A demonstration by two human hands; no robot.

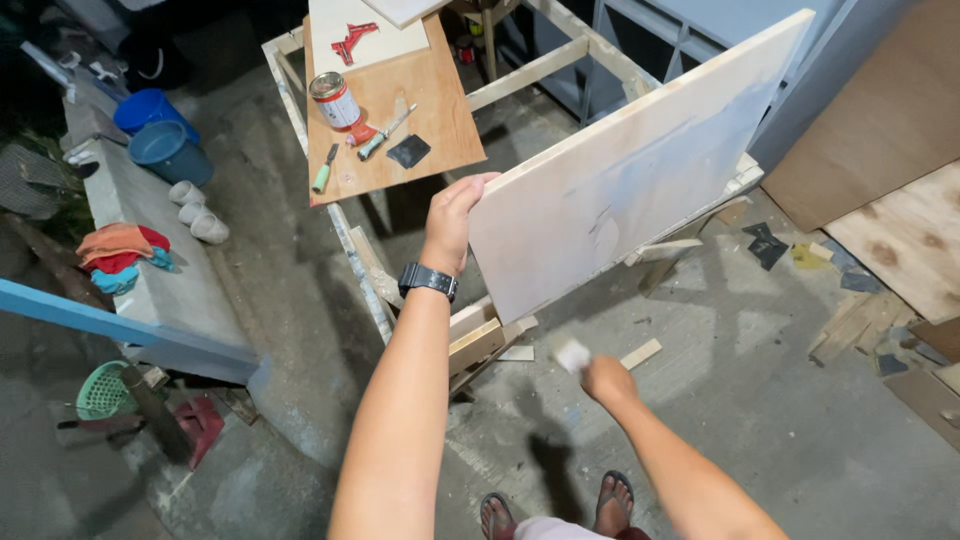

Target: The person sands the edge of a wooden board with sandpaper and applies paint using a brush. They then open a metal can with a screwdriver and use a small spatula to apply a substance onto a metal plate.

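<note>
Feet (556, 515) in sandals, on bare concrete floor (760, 420). Left hand (452, 215), watch at wrist, clamped on upper left edge of pale board (630, 170); board tilted, lower edge on wooden frame (520, 70), top corner free in air. Right hand (605, 378) closed on small white pad (572, 354), below board, apart from it. Open floor right of frame; plywood scraps (905, 240) beyond. Brown panel (395, 110) on frame carries can (335, 100), tools. Buckets (160, 135) far left.

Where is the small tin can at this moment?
In the head view, the tin can stands upper left on the brown plywood sheet atop the wooden frame, beside a putty knife.
</note>
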